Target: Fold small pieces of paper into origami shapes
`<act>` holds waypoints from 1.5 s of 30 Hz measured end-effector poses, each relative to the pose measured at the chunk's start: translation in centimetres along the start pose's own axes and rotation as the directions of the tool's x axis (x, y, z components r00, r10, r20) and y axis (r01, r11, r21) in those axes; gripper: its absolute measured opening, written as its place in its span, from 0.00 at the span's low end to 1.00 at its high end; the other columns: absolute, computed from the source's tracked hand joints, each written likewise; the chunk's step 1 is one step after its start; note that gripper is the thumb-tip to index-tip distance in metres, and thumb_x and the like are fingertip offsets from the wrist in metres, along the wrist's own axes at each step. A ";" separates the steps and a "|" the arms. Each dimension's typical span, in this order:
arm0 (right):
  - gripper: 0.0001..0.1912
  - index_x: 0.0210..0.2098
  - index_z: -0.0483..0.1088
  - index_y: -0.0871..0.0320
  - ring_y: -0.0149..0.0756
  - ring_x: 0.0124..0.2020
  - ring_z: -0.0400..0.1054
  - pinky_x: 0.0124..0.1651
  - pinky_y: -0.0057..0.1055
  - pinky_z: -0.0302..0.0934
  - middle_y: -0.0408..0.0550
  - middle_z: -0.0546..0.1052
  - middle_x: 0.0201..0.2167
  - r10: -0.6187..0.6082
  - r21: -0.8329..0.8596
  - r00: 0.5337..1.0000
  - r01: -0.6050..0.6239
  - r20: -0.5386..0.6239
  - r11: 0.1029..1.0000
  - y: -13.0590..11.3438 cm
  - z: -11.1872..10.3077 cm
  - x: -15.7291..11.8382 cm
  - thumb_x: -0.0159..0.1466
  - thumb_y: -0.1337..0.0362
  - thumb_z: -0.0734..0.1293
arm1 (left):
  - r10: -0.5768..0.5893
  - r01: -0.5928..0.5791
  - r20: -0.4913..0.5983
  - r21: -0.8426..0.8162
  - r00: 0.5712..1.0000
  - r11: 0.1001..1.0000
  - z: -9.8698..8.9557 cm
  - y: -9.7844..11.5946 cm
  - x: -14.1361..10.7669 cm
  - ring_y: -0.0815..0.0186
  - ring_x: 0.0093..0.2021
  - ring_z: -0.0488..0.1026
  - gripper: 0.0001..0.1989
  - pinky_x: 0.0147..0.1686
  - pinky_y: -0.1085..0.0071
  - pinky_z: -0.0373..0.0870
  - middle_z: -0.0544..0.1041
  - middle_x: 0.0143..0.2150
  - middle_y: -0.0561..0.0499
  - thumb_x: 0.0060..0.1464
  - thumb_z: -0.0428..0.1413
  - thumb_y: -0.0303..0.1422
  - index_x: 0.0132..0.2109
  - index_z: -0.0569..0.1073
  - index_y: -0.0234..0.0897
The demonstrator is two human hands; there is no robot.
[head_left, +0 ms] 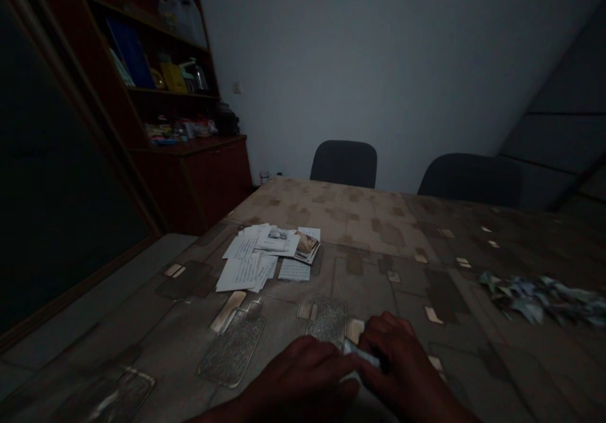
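Observation:
At the near edge of the table, my left hand (307, 369) and my right hand (402, 366) meet with fingers closed on a small folded piece of paper (360, 352). Only a pale strip of it shows between the fingertips, since my hands cover the rest. Beyond them and to the left lies a loose stack of printed paper sheets (243, 262), some with pictures on top. A heap of small crumpled or folded paper pieces (540, 300) sits off to the right, too dark to make out singly.
A patterned tablecloth (331, 208) covers the table. Two dark chairs (344, 163) stand along its far side. On the left, a reddish wooden cabinet (215, 180) holds a kettle (201, 79), a blue folder (132, 53) and other items. The room is dim.

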State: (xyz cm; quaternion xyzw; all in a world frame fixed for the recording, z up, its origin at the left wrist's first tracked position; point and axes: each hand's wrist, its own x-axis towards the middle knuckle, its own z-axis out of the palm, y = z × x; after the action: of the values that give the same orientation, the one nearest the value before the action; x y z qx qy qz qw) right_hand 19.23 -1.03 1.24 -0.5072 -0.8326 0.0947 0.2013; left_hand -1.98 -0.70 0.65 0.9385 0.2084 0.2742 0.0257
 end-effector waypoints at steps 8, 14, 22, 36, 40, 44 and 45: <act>0.09 0.27 0.67 0.58 0.41 0.34 0.66 0.39 0.38 0.55 0.44 0.72 0.28 -0.018 0.007 0.999 0.018 0.046 1.000 0.0 -0.3 -0.1 0.58 0.69 0.72 | 0.000 -0.001 0.032 0.036 0.999 0.999 0.0 0.3 -0.5 0.66 0.41 0.74 0.08 0.45 0.70 0.68 0.78 0.46 0.51 0.62 0.52 0.28 0.48 0.69 0.37; 0.07 0.27 0.68 0.58 0.43 0.34 0.67 0.38 0.38 0.55 0.45 0.73 0.28 -0.006 -0.010 0.999 0.006 0.047 1.000 0.0 -0.5 0.2 0.59 0.69 0.70 | 0.017 -0.019 0.020 0.110 1.000 0.994 -0.1 0.5 -1.1 0.66 0.43 0.75 0.06 0.48 0.67 0.67 0.79 0.45 0.54 0.64 0.50 0.29 0.47 0.69 0.37; 0.06 0.27 0.70 0.57 0.41 0.34 0.67 0.40 0.36 0.53 0.44 0.74 0.28 0.050 0.029 0.996 -0.052 0.079 0.998 -0.5 -1.0 0.3 0.58 0.69 0.71 | -0.033 0.036 -0.033 0.113 0.999 0.993 1.0 0.4 -1.8 0.68 0.38 0.73 0.02 0.47 0.68 0.68 0.77 0.41 0.53 0.62 0.53 0.29 0.42 0.69 0.39; 0.07 0.26 0.69 0.57 0.41 0.34 0.67 0.39 0.36 0.53 0.44 0.74 0.27 0.074 0.035 0.996 -0.075 0.053 0.997 -0.4 -0.6 0.4 0.57 0.70 0.71 | -0.103 0.101 -0.057 -0.040 0.993 0.994 1.1 0.5 -1.8 0.70 0.36 0.74 0.06 0.53 0.67 0.66 0.77 0.37 0.55 0.63 0.49 0.27 0.45 0.69 0.37; 0.06 0.27 0.69 0.57 0.42 0.35 0.67 0.40 0.37 0.53 0.44 0.74 0.28 0.080 0.028 0.995 -0.081 0.056 0.996 -0.3 -0.4 0.2 0.57 0.70 0.71 | -0.036 0.035 -0.049 -0.011 0.998 0.999 0.9 -0.5 -1.9 0.69 0.40 0.75 0.06 0.56 0.65 0.64 0.79 0.41 0.55 0.62 0.52 0.30 0.46 0.71 0.40; 0.06 0.27 0.69 0.56 0.43 0.35 0.66 0.39 0.37 0.53 0.44 0.74 0.29 0.074 0.039 0.995 -0.077 0.066 0.996 0.0 -0.3 0.2 0.58 0.67 0.70 | -0.136 0.134 -0.045 -0.036 0.990 0.990 0.1 -1.4 -1.9 0.66 0.42 0.75 0.11 0.56 0.60 0.64 0.80 0.41 0.52 0.63 0.52 0.37 0.49 0.70 0.39; 0.05 0.28 0.69 0.56 0.43 0.35 0.66 0.39 0.37 0.53 0.44 0.74 0.29 0.073 0.042 0.995 -0.076 0.068 0.996 0.0 -0.3 0.2 0.59 0.67 0.70 | -0.132 0.131 -0.021 -0.041 0.991 0.991 -0.2 -1.6 -1.9 0.67 0.41 0.76 0.10 0.56 0.60 0.64 0.80 0.40 0.52 0.62 0.53 0.36 0.48 0.71 0.39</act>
State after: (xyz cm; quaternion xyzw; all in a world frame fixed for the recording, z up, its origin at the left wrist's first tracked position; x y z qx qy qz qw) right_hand 19.29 -0.84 1.55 -0.5298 -0.8170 0.1376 0.1812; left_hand -4.09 -0.01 -0.42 0.9188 0.2644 0.2869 0.0600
